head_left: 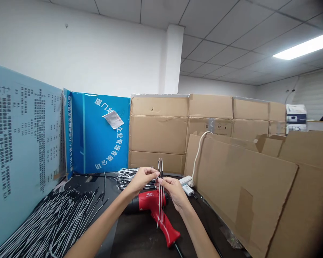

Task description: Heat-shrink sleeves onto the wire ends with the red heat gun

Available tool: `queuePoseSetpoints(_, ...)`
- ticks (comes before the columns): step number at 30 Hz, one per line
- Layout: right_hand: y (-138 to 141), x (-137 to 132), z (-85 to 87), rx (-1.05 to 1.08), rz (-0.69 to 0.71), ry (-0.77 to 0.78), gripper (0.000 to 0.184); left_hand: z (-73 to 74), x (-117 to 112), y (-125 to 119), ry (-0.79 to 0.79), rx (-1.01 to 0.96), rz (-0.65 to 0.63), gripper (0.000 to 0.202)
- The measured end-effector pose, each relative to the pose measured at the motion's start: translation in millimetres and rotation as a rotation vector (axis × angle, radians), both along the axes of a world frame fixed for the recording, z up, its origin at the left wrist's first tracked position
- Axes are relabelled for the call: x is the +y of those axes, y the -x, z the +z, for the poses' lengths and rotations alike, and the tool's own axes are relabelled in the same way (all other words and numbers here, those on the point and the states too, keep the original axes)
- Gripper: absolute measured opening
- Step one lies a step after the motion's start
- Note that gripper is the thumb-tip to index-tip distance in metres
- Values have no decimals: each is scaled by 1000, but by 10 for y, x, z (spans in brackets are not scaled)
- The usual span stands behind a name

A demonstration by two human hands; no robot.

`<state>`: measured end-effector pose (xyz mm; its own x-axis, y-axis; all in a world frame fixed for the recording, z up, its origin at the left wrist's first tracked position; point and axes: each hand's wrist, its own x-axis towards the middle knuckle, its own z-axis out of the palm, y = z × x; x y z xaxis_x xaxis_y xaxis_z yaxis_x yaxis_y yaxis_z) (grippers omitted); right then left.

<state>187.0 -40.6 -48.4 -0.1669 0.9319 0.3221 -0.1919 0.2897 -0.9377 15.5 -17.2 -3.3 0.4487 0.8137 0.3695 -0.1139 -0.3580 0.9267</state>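
Cardboard panels [158, 134] screen a dark worktop [136, 234] as the left hand [144, 176] and right hand [174, 190] pinch several thin wires [162, 165] near their upper ends, fingers closed narrowly, a red heat gun [150, 201] below them. Light pressure and level tips would probably best keep the strands aligned.

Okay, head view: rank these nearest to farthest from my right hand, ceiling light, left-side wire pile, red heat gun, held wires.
From your right hand:
1. Held wires: in its grasp.
2. Red heat gun: just below.
3. Wire pile: far left.
4. Ceiling light: high right.
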Motion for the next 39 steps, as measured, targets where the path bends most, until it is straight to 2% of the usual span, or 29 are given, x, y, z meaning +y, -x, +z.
queuePoseSetpoints(5, 2, 24, -35, 47, 47, 39, 36, -14, 8, -19, 35, -6, 18, 35)
queuePoseSetpoints(10, 5, 27, -35, 28, 72, 58, 39, -7, 30, -10, -10, -17, 190, 33)
queuePoseSetpoints(12, 4, 25, -32, 28, 75, 68, 40, -1, 36, -2, -19, -19, 214, 35)
queuePoseSetpoints(14, 5, 22, -28, 34, 80, 80, 39, 1, 34, 1, -3, -23, 187, 36)
queuePoseSetpoints(18, 6, 27, -32, 30, 92, 46, 40, -18, 14, -28, 64, 17, 2, 37)
queuePoseSetpoints(20, 3, 34, -39, 20, 99, 25, 39, -34, 6, -50, 94, 10, -43, 39)
queuePoseSetpoints(31, 18, 0, -18, -53, 100, 65, 35, 22, 17, 25, 68, 6, 108, 34)
queuePoseSetpoints(37, 12, 18, -31, -52, 108, 49, 36, -24, 37, 19, 120, 28, -24, 36)
queuePoseSetpoints(39, 19, 20, -32, -57, 111, 45, 38, -40, 37, 13, 128, 26, -29, 36)
